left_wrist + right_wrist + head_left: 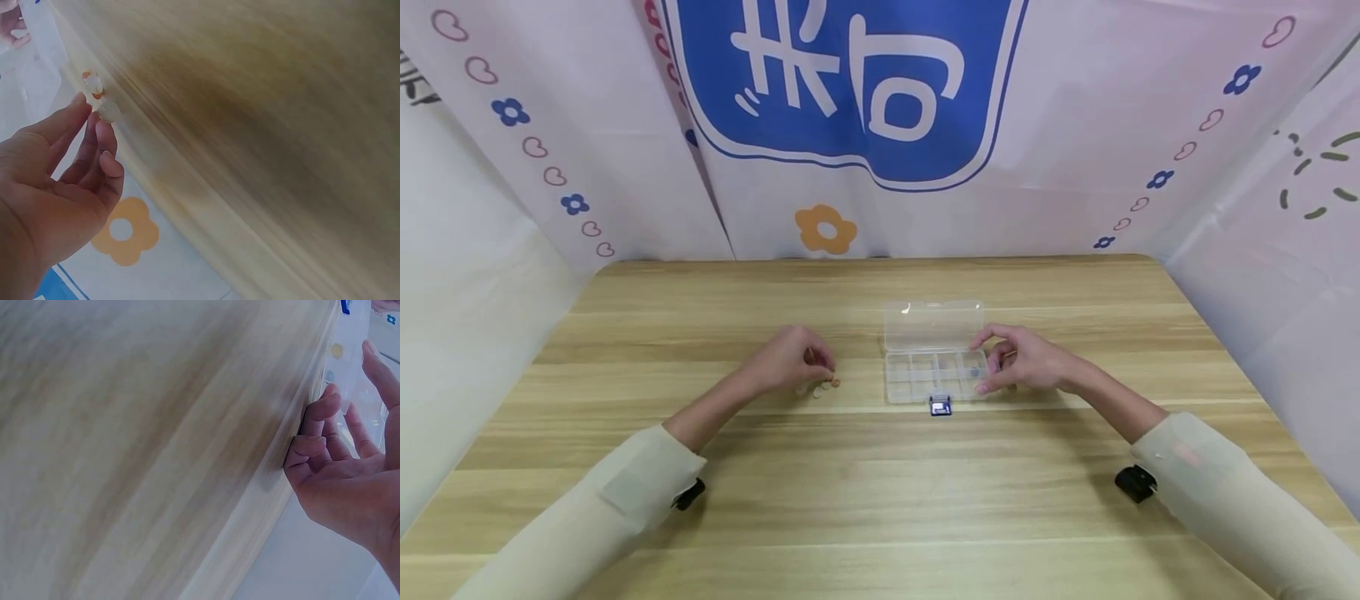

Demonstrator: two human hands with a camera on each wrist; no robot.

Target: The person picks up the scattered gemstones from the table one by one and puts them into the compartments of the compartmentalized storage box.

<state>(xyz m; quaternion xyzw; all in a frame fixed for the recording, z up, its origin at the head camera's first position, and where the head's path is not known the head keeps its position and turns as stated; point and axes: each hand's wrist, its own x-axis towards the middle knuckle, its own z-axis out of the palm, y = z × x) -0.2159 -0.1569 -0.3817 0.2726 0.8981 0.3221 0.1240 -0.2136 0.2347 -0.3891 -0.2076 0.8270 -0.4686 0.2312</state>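
Observation:
A clear plastic compartment box sits on the table with its lid raised at the back. My right hand holds the box's right end, thumb at the front corner and index finger near the back. The other right fingers curl beside the box in the right wrist view. To the left of the box, my left hand pinches a small orange-and-white piece between thumb and forefinger, partly hidden by the fingertips. Small whitish pieces and an orange one lie just under it.
A blue-edged tag or latch is at the box's front edge. A small bluish thing shows in a right-hand compartment. The wooden table ends at printed white cloth behind and at the sides.

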